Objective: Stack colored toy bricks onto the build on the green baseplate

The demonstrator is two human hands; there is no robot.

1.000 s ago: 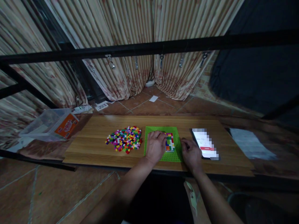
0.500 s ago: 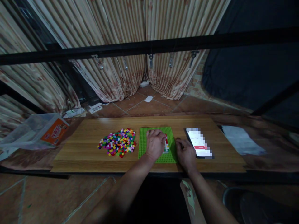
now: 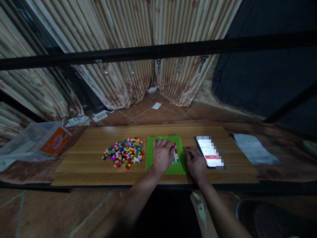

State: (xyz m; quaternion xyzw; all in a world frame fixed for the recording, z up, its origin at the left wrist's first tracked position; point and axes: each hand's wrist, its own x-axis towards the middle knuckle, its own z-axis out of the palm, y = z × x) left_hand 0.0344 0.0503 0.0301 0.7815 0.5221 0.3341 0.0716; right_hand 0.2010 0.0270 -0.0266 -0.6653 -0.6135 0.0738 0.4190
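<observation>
A green baseplate (image 3: 151, 155) lies on the wooden board (image 3: 99, 162). On it stands a small build of coloured bricks (image 3: 175, 154). My left hand (image 3: 162, 154) rests on the plate and covers most of the build, its fingers curled over the bricks. My right hand (image 3: 195, 162) lies on the board just right of the plate, fingers bent and pressed against the plate's right edge. A heap of loose coloured bricks (image 3: 123, 152) lies left of the plate.
A phone (image 3: 210, 152) with a lit screen lies right of my right hand. A clear plastic box with an orange label (image 3: 39, 140) sits off the board at the left. A black bar (image 3: 158, 51) crosses overhead; curtains hang behind.
My left hand has slid right over the brick build and now hides most of it. The view has shifted a little; my right hand stays at the plate's edge.
</observation>
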